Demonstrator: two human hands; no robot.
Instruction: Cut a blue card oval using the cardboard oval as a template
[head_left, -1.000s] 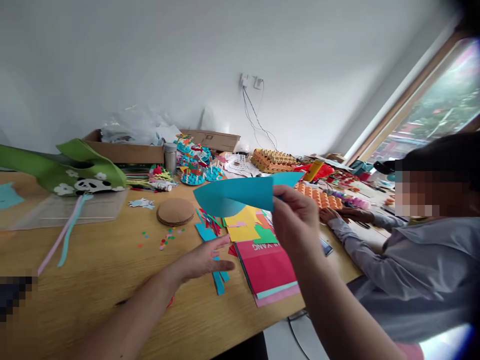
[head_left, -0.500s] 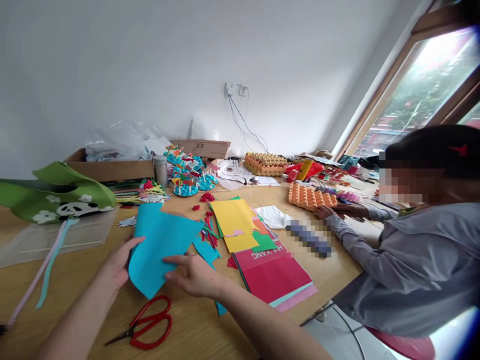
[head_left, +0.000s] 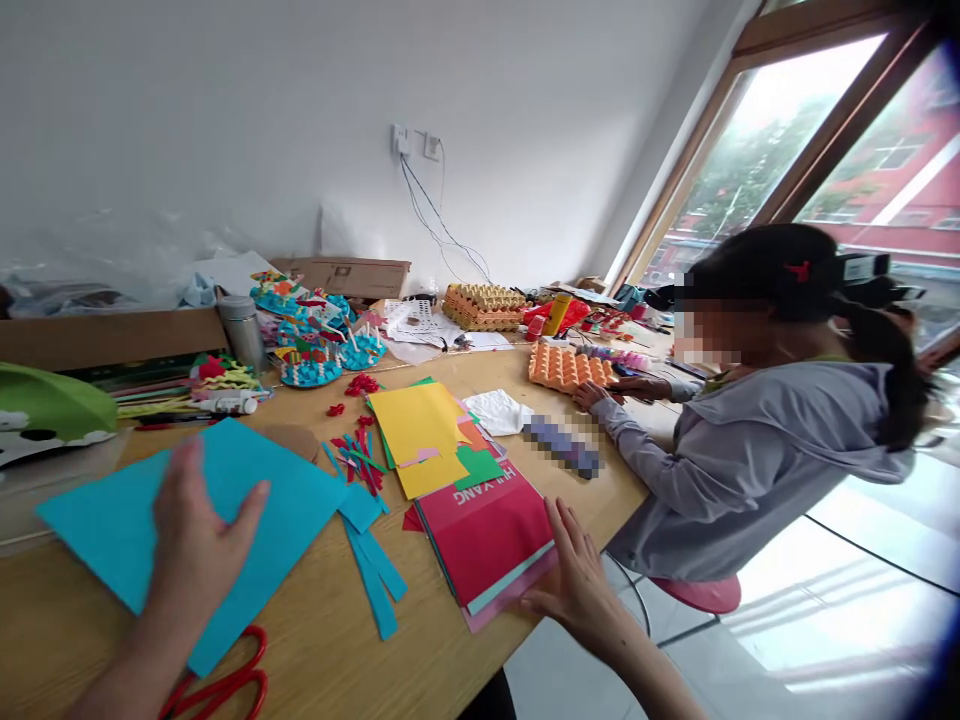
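A large blue sheet of paper [head_left: 285,510] lies on the table at the left, one corner over the red-handled scissors [head_left: 255,690], whose blades are out of sight. Above the sheet is my left hand [head_left: 195,540], thumb and fingers apart; whether it touches the paper I cannot tell. My right hand [head_left: 577,580], fingers spread, is at the right edge of a stack topped by a red paper pad [head_left: 487,540] with pale blue and pink sheets under it. Yellow paper [head_left: 416,425] and a green scrap [head_left: 480,466] overlap the pad. Blue paper strips [head_left: 371,580] lie between my hands.
A co-worker [head_left: 772,460] sits at the right, hands at an orange egg tray [head_left: 570,367]. Red and green snippets [head_left: 364,455], a white crumpled cloth or paper [head_left: 496,411], a metal flask [head_left: 242,330], blue paper crafts [head_left: 311,367] and a green felt bag [head_left: 52,400] surround the work area.
The blue sheet has left my hands and now lies flat at the left. My right hand has moved right to the paper stack. The view has turned right.
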